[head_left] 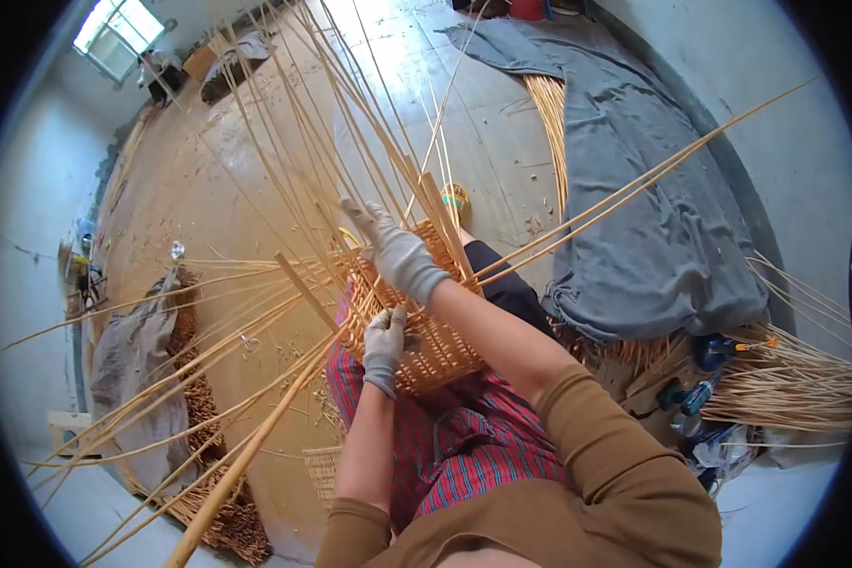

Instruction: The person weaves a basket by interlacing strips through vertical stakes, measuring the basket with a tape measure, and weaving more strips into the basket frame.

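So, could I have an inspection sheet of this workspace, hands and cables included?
Surface: shiny tan-grey tiled floor, scattered with small tan scraps.
Work: tan woven basket; long tan rods fanning outward.
Clutter: teal-and-black power tool beside pile of loose tan rods, right.
Hands: grey-white-gloved left hand at basket's near left side; grey-white-gloved right hand over basket, fingers extended.
Cables: nothing seen for certain.
Surroundings: pale walls, bright window, large blue-grey cloth partly covering bundled tan rods.

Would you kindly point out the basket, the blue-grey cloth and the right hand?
Basket (442,354), head view, on its woven side.
Blue-grey cloth (648,232), head view, around its middle.
Right hand (401,256), head view, mid-glove.
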The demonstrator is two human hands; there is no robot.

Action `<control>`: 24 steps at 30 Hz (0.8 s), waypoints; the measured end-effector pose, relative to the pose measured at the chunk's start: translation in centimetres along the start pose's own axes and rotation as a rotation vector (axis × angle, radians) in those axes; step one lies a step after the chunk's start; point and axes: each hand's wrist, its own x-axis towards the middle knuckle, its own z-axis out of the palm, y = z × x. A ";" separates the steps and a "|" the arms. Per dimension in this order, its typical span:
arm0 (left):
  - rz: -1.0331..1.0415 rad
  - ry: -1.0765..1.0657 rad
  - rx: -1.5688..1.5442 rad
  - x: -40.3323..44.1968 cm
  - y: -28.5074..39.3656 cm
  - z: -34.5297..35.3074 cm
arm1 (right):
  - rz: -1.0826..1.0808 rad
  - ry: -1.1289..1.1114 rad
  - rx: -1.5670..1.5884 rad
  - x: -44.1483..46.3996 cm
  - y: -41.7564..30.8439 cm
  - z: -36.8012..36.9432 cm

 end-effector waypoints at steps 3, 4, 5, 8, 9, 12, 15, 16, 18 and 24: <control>0.108 -0.008 0.072 -0.6 0.2 0.8 | 0.283 -0.233 0.587 -4.4 4.1 -1.3; 0.104 -0.001 0.064 -0.8 -0.2 1.1 | 0.376 -0.267 0.767 -5.3 3.7 -1.5; 0.128 0.002 0.086 -0.7 0.0 1.2 | 0.264 -0.211 0.656 -5.4 3.4 -1.5; 0.065 0.054 0.073 0.1 -0.5 0.3 | -0.059 -0.156 0.098 -2.1 2.4 0.8; 0.219 0.135 0.281 1.9 -2.4 -0.4 | 0.155 -0.217 0.012 -0.9 0.7 0.7; -0.004 -0.011 0.058 0.0 1.0 0.5 | 0.003 -0.191 -0.242 -3.5 2.2 -3.1; 0.047 0.012 0.111 1.5 -0.7 0.7 | 0.491 0.254 0.573 -11.4 3.5 -5.7; 0.014 -0.020 0.029 0.6 0.2 1.0 | 0.490 0.239 0.561 -12.4 4.0 -5.8; 0.200 -0.033 0.016 -0.2 2.1 1.3 | 0.494 0.216 0.749 -13.9 4.8 -6.0; 0.380 0.348 0.512 3.5 4.8 2.2 | 0.437 0.159 0.875 -11.6 0.1 -8.5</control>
